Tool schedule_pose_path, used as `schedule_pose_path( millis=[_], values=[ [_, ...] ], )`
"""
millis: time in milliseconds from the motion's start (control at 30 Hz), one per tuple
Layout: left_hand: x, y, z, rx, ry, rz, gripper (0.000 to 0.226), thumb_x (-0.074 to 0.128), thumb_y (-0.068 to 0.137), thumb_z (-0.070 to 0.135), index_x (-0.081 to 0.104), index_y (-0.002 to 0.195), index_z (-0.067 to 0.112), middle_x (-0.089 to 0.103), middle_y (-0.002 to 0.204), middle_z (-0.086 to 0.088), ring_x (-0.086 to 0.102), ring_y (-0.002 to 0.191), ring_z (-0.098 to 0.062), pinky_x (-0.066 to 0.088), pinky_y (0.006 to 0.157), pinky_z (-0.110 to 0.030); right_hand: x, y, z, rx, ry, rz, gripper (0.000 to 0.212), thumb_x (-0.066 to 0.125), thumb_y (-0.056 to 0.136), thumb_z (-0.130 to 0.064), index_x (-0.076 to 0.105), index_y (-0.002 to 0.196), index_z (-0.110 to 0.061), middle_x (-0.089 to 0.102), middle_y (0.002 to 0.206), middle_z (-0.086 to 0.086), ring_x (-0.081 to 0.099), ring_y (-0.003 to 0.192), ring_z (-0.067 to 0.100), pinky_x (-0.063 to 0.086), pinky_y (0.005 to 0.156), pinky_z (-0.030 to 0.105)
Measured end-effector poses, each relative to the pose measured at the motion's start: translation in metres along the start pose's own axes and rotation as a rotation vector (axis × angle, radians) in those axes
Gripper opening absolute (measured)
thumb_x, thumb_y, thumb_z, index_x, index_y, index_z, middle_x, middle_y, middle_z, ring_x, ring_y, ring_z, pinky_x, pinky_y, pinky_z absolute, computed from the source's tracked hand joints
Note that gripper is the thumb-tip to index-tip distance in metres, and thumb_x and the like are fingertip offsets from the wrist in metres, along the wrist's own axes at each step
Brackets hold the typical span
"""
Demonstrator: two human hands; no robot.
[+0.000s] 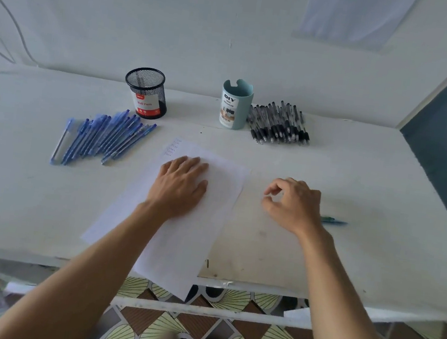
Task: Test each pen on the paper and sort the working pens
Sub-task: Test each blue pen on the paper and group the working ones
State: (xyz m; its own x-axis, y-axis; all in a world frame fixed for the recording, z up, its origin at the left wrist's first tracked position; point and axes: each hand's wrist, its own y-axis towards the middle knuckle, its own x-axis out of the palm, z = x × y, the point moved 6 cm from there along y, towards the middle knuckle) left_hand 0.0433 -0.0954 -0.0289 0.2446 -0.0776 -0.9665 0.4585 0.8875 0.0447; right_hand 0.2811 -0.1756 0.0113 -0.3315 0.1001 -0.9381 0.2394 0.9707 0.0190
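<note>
Nearest, a patterned floor [197,326] shows below the white surface [355,185], and the near corner of a sheet of paper [212,202] hangs over that surface's front edge. The sheet lies at a slant, running away to the far right. The left hand [181,184] rests palm down on the paper's middle, its fingers [189,165] straight and together, gripping nothing. The right hand [294,203] sits just beside the paper's right edge, its fingers loosely curled with thumb and forefinger close to each other, and nothing shows between them. Just behind its wrist a single pen [333,220] lies flat on the surface, partly hidden by the hand. A few faint marks sit in the paper's far left corner. Farther off, a fan of blue pens [102,137] lies to the left and a heap of black pens [278,124] to the right. A black mesh cup [146,92] stands just beyond the blue ones, and a pale teal cup [236,104] stands touching the black heap.
</note>
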Motion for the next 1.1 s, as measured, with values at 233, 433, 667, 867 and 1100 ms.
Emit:
schedule_pose_path(
  millis=[233, 433, 667, 867, 1100],
  values=[
    [-0.001, 0.002, -0.001, -0.008, -0.032, 0.004, 0.053, 0.037, 0.103, 0.047, 0.036, 0.153, 0.031, 0.030, 0.162, 0.004, 0.019, 0.150, -0.022, 0.011, 0.121, -0.038, 0.001, -0.016, 0.029, 0.030, -0.028, -0.036, 0.017, 0.063, 0.080, -0.031, 0.065, 0.096, -0.035, 0.062, 0.102, -0.014, 0.055, 0.105, 0.017, 0.032, 0.088, 0.034],
    [-0.001, 0.001, 0.000, -0.013, -0.060, 0.024, 0.050, 0.041, 0.103, 0.045, 0.040, 0.151, 0.029, 0.034, 0.161, 0.004, 0.021, 0.149, -0.022, 0.012, 0.119, -0.037, 0.006, -0.004, 0.016, -0.108, 0.030, 0.142, 0.012, 0.069, 0.088, -0.018, 0.070, 0.094, -0.028, 0.067, 0.094, -0.007, 0.066, 0.092, 0.023, 0.041, 0.084, 0.039],
    [-0.009, -0.002, -0.005, -0.037, -0.248, 0.078, 0.057, 0.032, 0.091, 0.033, 0.054, 0.142, 0.017, 0.051, 0.149, -0.003, 0.035, 0.143, -0.025, 0.020, 0.116, -0.035, -0.008, 0.011, -0.071, -0.273, 0.295, 0.284, 0.012, 0.069, 0.089, -0.018, 0.072, 0.101, -0.019, 0.070, 0.095, -0.003, 0.068, 0.075, 0.019, 0.051, 0.075, 0.035],
    [-0.027, -0.008, -0.027, -0.278, -0.542, 0.301, 0.053, 0.040, 0.083, -0.011, 0.068, 0.123, 0.010, 0.064, 0.130, -0.010, 0.052, 0.126, -0.028, 0.031, 0.098, -0.018, 0.033, 0.038, -0.108, 0.109, 0.597, -0.001, 0.012, 0.076, 0.079, -0.021, 0.076, 0.090, -0.018, 0.071, 0.078, -0.009, 0.068, 0.087, 0.012, 0.054, 0.085, 0.027],
    [-0.023, -0.006, -0.021, -0.220, -0.507, 0.262, 0.009, 0.063, 0.090, 0.016, 0.068, 0.098, 0.019, 0.066, 0.094, 0.003, 0.055, 0.093, -0.016, 0.043, 0.087, -0.029, 0.059, 0.046, -0.105, 0.208, 0.534, -0.019, 0.026, 0.076, 0.084, -0.031, 0.070, 0.101, -0.013, 0.073, 0.099, 0.002, 0.063, 0.098, 0.020, 0.045, 0.081, 0.025]
  ],
)
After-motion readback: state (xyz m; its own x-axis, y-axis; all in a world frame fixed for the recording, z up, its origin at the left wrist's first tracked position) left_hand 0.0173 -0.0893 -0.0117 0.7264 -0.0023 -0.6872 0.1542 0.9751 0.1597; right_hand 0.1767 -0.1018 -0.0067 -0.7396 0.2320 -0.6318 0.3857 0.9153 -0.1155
